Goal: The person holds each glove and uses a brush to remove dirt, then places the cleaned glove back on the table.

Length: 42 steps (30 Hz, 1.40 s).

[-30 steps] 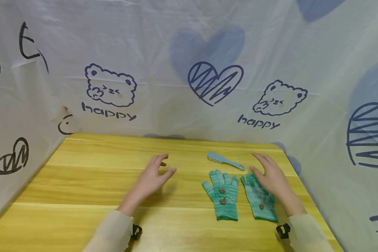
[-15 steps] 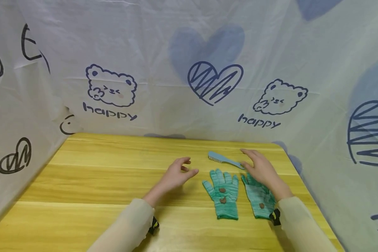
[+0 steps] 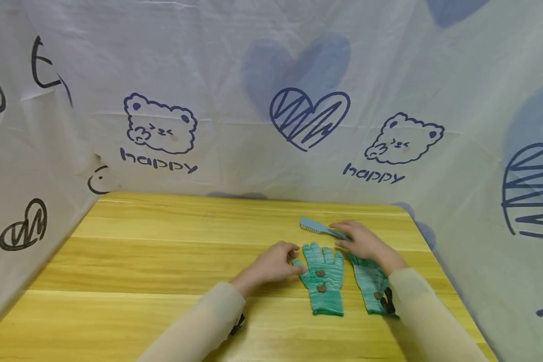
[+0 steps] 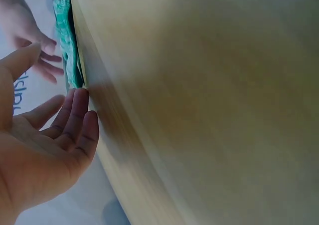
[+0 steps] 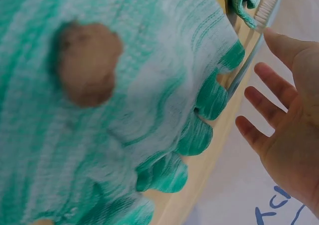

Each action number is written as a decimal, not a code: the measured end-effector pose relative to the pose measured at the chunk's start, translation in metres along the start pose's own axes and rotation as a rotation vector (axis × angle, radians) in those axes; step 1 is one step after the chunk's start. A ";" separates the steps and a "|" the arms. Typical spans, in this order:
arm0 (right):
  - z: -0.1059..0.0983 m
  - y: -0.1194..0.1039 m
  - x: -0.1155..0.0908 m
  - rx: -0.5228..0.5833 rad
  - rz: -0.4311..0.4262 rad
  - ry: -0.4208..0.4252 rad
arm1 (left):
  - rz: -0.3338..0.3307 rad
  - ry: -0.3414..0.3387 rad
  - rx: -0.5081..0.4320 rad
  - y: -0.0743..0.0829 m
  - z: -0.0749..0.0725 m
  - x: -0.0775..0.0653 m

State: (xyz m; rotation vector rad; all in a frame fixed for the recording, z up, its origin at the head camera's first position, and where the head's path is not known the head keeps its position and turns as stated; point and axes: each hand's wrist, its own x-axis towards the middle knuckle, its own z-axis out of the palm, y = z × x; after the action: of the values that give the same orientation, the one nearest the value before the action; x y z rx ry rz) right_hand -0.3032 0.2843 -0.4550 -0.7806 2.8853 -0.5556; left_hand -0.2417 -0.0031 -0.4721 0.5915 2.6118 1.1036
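Two green-and-white knitted gloves lie side by side, the left glove (image 3: pixel 328 300) with two brown patches and the right glove (image 3: pixel 366 280) partly hidden under my right arm. Behind them is a blue brush (image 3: pixel 313 225) with white bristles. My left hand (image 3: pixel 271 263) is beside the left glove's thumb, its fingers loosely bent around nothing; whether it touches the cloth is unclear. My right hand (image 3: pixel 366 244) hovers at the brush's handle, covering its end. In the right wrist view, that hand's fingers (image 5: pixel 271 108) are spread and relaxed, with the thumb close to the brush (image 5: pixel 266 10).
The yellow wood-grain table (image 3: pixel 140 261) extends well to the left of the gloves. A white printed cloth (image 3: pixel 231 141) hangs behind the table and along both sides. A dark strap (image 3: pixel 386 301) shows at my right wrist.
My left hand has moved right, up to the left glove's thumb. My right hand has moved left and down onto the brush's handle end. Gloves and brush have stayed put.
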 end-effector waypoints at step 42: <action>0.014 0.000 0.030 0.100 0.145 0.004 | -0.122 -0.011 0.022 0.017 0.012 0.006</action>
State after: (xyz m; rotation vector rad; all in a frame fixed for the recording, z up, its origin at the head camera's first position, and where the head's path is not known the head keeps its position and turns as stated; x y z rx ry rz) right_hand -0.3270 0.2648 -0.4684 -0.5519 2.8616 -0.6780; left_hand -0.2382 0.0184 -0.4686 0.4342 2.6156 1.0322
